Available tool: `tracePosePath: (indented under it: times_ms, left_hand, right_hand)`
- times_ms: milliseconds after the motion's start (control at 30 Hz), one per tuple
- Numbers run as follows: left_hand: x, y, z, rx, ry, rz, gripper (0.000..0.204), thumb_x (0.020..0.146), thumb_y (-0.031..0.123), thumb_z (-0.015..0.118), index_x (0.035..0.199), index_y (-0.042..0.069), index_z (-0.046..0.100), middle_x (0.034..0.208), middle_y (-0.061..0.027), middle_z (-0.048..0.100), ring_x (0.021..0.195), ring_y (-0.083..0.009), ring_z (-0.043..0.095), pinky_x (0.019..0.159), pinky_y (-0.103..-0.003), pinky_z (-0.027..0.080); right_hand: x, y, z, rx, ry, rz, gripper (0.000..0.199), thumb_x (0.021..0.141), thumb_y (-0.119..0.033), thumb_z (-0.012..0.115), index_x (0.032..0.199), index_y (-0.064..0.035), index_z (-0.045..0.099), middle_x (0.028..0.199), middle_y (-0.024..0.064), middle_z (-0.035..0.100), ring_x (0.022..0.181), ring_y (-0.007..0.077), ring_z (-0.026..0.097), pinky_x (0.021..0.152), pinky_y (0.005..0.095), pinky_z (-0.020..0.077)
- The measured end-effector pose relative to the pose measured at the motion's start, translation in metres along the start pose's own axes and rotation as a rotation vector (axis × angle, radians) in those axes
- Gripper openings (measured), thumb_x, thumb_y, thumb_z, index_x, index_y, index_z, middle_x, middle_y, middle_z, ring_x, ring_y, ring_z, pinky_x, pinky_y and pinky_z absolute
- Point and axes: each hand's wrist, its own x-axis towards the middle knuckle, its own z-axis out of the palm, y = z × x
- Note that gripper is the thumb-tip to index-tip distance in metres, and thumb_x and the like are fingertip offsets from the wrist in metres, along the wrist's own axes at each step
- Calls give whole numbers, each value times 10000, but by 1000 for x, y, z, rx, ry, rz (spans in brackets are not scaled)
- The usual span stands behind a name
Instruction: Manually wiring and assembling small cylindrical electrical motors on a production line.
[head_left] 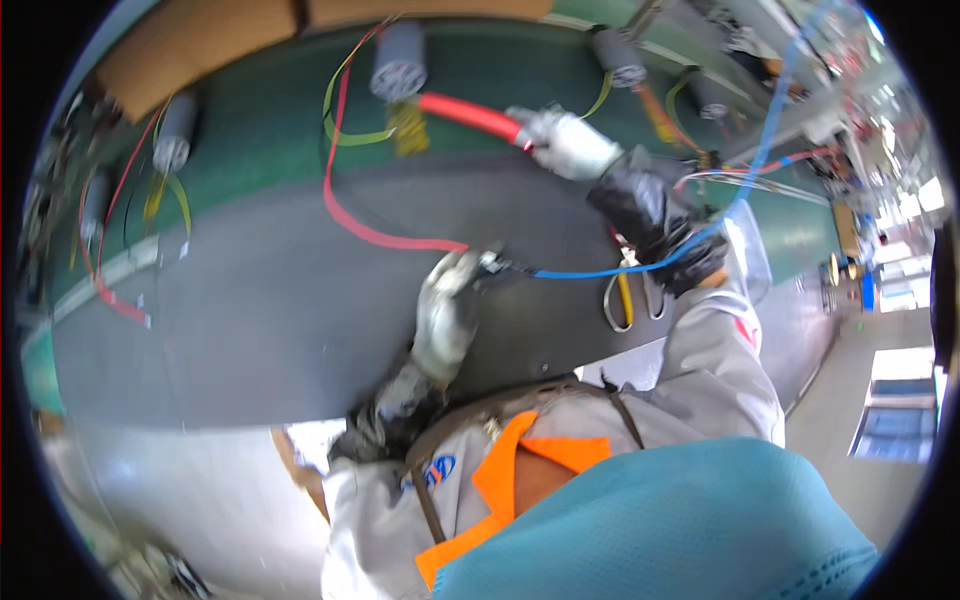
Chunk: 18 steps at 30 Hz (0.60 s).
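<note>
My left hand (pixel 446 318), in a white glove, is closed at the end of a red sleeved cable (pixel 372 235). Right beside its fingertips is a small dark fitting (pixel 492 262) on a thin blue hose (pixel 590 274); whether the fingers also grip it, I cannot tell. My right hand (pixel 570 143), gloved in white too, is wrapped round one end of a thick red tube (pixel 468 115). The tube's other end reaches the foot of a grey cylinder (pixel 399 62), from which the red cable and yellow-green wires (pixel 360 138) come.
More grey cylinders with wires, one at left (pixel 174 135) and one at right (pixel 620 58), stand along the green bench (pixel 270 120). Yellow-handled pliers (pixel 625 300) lie on the dark mat (pixel 250 320), below my right forearm. The blue hose rises past that forearm.
</note>
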Motion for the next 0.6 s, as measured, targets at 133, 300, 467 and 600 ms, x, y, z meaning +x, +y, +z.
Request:
tracePosePath:
  times_ms: [133, 300, 467, 600]
  left_hand:
    - [-4, -7, 0, -486, 167, -220, 343, 1094, 222, 500, 1277, -46, 612, 1221, -137, 672, 1017, -178, 671, 931, -339, 532]
    - [8, 5, 18, -510, 69, -255, 389, 1091, 284, 522, 1251, -59, 608, 1231, -160, 664, 1054, -231, 666, 947, -389, 548]
    - [9, -6, 14, -590, 129, -326, 402, 1106, 315, 465, 1314, -13, 572, 1289, -234, 621, 1063, -325, 669, 998, -499, 543]
    - [8, 11, 27, -419, 98, -305, 405, 1097, 303, 482, 1217, -45, 653, 1121, -149, 698, 976, -225, 683, 892, -375, 542]
  right_hand:
    - [-91, 9, -12, 43, 284, 185, 670, 903, -89, 603, 1541, -96, 398, 1134, 295, 642, 1086, 464, 640, 955, 503, 522]
    - [-240, 76, 10, -94, 363, 595, 694, 914, -129, 652, 1553, -111, 381, 1105, 271, 649, 1022, 464, 658, 868, 504, 549]
    - [-247, 7, -9, -390, 307, 620, 817, 823, -183, 781, 1546, -92, 410, 1366, 227, 596, 1239, 391, 597, 1054, 458, 483]
    - [-191, -96, -41, 642, 112, 50, 760, 786, -178, 841, 1463, -34, 528, 1238, 175, 666, 998, 332, 686, 878, 397, 549]
